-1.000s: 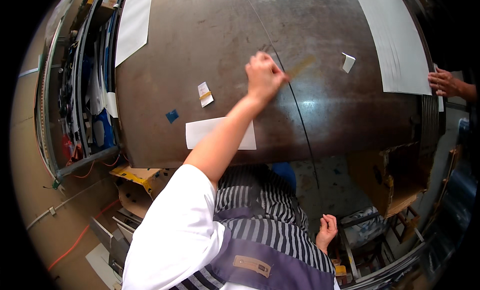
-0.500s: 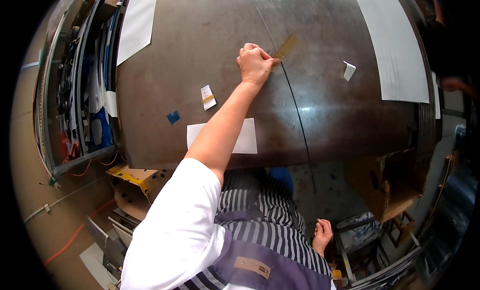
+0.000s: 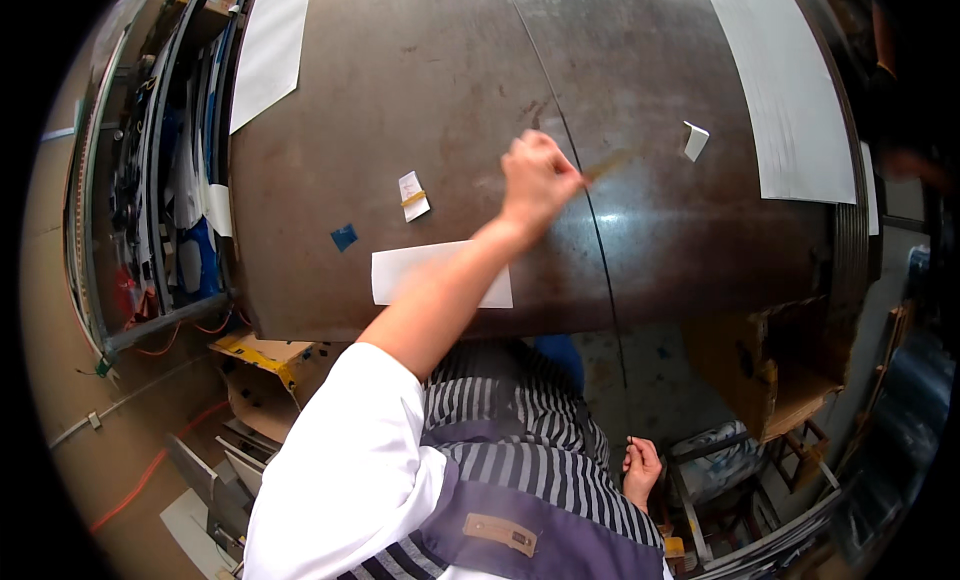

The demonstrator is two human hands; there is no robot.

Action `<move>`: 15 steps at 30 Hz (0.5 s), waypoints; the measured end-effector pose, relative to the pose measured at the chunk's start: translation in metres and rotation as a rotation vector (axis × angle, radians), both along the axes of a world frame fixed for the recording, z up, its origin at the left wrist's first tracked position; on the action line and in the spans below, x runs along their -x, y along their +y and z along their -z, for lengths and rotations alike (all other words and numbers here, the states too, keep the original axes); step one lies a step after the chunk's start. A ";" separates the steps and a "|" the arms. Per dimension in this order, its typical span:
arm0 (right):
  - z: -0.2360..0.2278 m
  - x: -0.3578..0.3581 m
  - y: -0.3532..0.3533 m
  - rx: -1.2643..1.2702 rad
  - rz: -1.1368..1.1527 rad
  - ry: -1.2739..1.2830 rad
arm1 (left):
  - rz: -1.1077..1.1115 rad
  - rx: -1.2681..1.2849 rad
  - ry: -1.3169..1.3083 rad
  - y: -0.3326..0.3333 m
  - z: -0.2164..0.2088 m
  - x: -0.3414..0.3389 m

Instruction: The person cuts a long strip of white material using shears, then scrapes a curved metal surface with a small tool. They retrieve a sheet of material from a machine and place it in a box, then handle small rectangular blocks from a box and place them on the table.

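At the bottom of the frame, the person's striped apron (image 3: 490, 410) fills the nearest space, with the right hand (image 3: 642, 470) just beside it at lower right. Its fingers are curled into a pinch on the lower end of a dark cord (image 3: 602, 250), which runs over the edge of the brown bench (image 3: 330, 160) and up to the top of the frame. On the bench's near part, a white card (image 3: 495, 285) lies partly under the left forearm. Left of centre are a small blue square (image 3: 344, 237) and, a little farther off, a small white packet (image 3: 411, 185) wrapped with a yellow band. Near the middle, the left hand (image 3: 540, 175) grips a yellowish strip (image 3: 608, 166) by one end, next to the cord; blur hides whether they touch. Farther right, a folded white piece (image 3: 695, 142) lies apart from it. Long white sheets line the upper left (image 3: 270, 50) and upper right of the bench.
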State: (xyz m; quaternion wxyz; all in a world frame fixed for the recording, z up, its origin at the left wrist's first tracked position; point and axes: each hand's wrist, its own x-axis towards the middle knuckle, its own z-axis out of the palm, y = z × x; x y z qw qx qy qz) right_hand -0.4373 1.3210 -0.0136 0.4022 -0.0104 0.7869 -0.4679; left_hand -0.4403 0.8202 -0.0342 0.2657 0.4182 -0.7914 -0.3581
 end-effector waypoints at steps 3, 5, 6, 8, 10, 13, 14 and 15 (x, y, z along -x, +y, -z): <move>0.000 0.001 0.002 -0.007 0.003 -0.026 | 0.086 0.050 -0.084 0.019 0.005 0.005; -0.002 -0.002 0.005 -0.009 0.026 -0.052 | -0.013 0.145 -0.071 -0.017 0.015 0.016; 0.000 -0.002 0.004 -0.004 0.034 -0.067 | -0.072 0.149 -0.069 -0.033 0.011 0.021; -0.001 0.000 0.002 0.003 0.050 -0.080 | -0.073 0.137 -0.050 -0.031 0.014 0.019; 0.001 -0.002 0.003 0.006 0.079 -0.082 | 0.013 0.079 -0.026 -0.008 0.007 0.011; 0.001 0.002 0.001 -0.011 0.011 -0.053 | 0.193 0.076 -0.044 0.026 0.006 0.002; 0.001 0.001 0.002 -0.011 0.038 -0.089 | 0.130 0.135 -0.032 0.015 0.005 0.004; 0.001 0.000 0.006 -0.012 0.055 -0.111 | 0.064 0.197 -0.018 -0.006 0.006 0.008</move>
